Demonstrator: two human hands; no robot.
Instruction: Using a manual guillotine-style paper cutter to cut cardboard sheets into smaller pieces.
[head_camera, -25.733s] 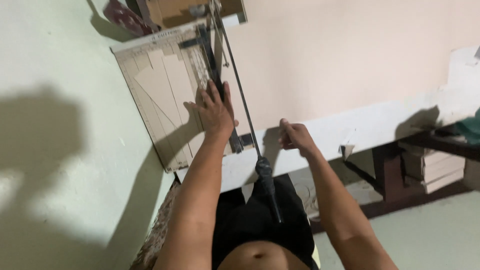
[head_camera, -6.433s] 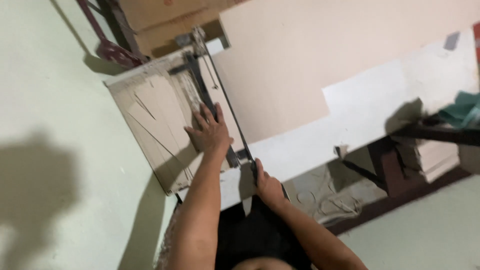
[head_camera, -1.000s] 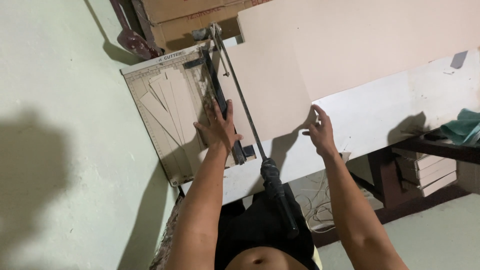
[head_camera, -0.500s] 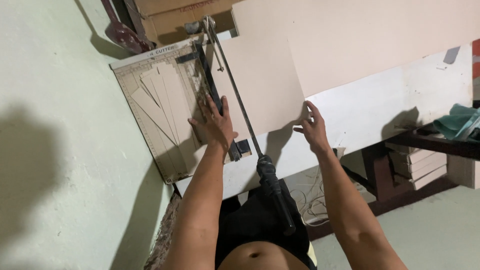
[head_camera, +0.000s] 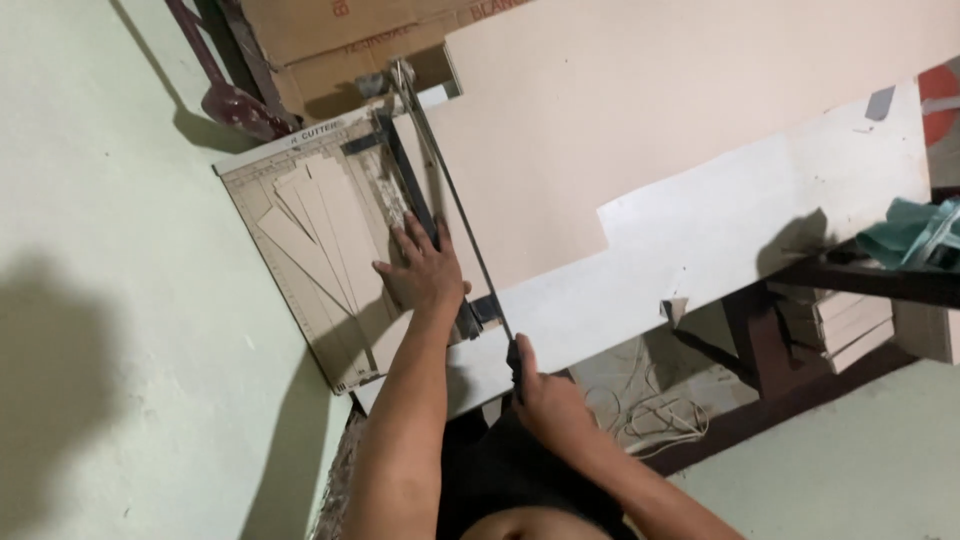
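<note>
Beige sheets of thin card (head_camera: 340, 235) lie stacked on the flat board of a guillotine paper cutter (head_camera: 262, 262), which sits on a long white tabletop (head_camera: 760, 210) pushed up against a pale green wall (head_camera: 110, 260). The left hand (head_camera: 425, 270) presses down on the card with fingers spread flat, right beside the black clamp bar (head_camera: 410, 195). The right hand (head_camera: 545, 395) is closed in a fist round the dark handle at the near end of the long metal cutting arm (head_camera: 450, 190), which lies low along the cutting edge. A large pale brown board (head_camera: 640, 110) covers the table on the far side of the blade, and cardboard boxes (head_camera: 320, 40) stand behind the cutter. A crumpled teal cloth (head_camera: 915, 235) rests on a dark wooden bench (head_camera: 860, 280) further right.

For a clean cut, the flat hand should probably bear down firmly so the stack cannot creep, with fingertips kept well back from the blade line. The pull on the handle is best made in one steady stroke, close against the edge, without twisting the arm sideways.
</note>
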